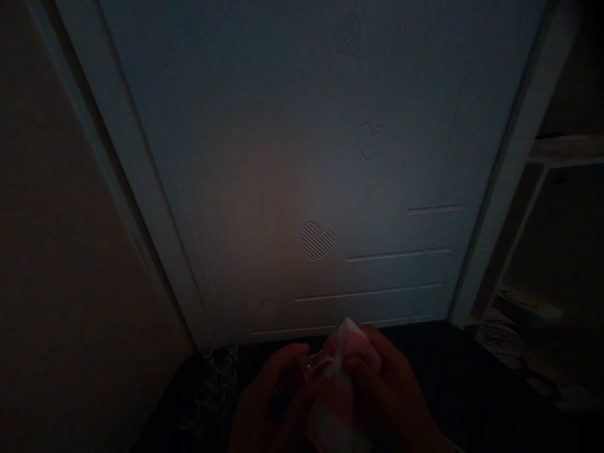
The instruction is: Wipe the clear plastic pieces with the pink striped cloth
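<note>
The scene is very dark. Low in the head view, my left hand (264, 396) is curled around a small clear object with ridges (309, 366), perhaps glass or plastic; its full shape is hidden by the fingers. A soft pink and white cloth (333, 402) is bunched against it. My right hand (394, 387) grips this cloth, its thumb pressing into the folds beside the clear piece. Part of the cloth sticks up above the fingers, and the rest hangs down between the two hands.
Beyond the hands stands a pale panel (264, 176) with engraved hearts and straight grooves, set in a frame (504, 157). A plain wall (80, 264) is at left. Shelves at right hold dim items (528, 308). Below is a dark surface (457, 377) with a pale pattern at left.
</note>
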Tool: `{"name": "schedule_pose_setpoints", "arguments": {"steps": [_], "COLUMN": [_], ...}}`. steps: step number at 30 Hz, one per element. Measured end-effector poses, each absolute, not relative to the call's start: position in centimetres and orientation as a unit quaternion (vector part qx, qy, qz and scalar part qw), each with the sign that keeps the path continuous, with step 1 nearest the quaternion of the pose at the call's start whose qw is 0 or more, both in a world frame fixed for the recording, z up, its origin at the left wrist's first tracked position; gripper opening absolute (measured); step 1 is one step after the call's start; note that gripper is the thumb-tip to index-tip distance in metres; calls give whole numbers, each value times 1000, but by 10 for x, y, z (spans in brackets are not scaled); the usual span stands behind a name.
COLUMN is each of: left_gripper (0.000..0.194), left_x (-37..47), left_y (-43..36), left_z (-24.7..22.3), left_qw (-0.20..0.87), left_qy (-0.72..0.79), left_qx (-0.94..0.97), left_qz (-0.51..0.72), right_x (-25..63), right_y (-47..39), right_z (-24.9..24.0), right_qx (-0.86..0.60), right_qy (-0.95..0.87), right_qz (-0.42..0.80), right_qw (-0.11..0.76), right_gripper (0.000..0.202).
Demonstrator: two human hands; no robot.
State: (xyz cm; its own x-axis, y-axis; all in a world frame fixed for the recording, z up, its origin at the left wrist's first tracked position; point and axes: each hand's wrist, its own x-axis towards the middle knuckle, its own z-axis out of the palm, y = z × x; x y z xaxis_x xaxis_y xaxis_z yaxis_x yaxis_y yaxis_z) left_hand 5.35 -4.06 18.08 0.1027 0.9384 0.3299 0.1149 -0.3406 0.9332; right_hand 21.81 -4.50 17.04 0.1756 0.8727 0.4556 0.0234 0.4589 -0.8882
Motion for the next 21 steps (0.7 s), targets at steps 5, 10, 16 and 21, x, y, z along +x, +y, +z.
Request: {"name": "schedule_pose_setpoints", "arguments": {"steps": [5,10,16,21], "left_gripper": [25,20,19,21], "left_x": [55,59,58,58], "left_y": [-38,-38,-37,-37], "left_z": [180,180,183,182], "left_qw": [395,389,391,386], "left_qy": [398,389,387,382], "left_qx": [644,664,671,688], "left_qz": [520,506,497,482], "right_x": [215,213,216,219], "right_y": [-47,-47,-46,-46], "right_z": [175,178,167,167], "right_qx": [-464,-493,-436,-418], "right_qy": [-547,-539,-578,-586], "right_qz": [284,251,283,265], "right_qw": [637,635,628,642], "right_gripper": [10,11,23,34]}}
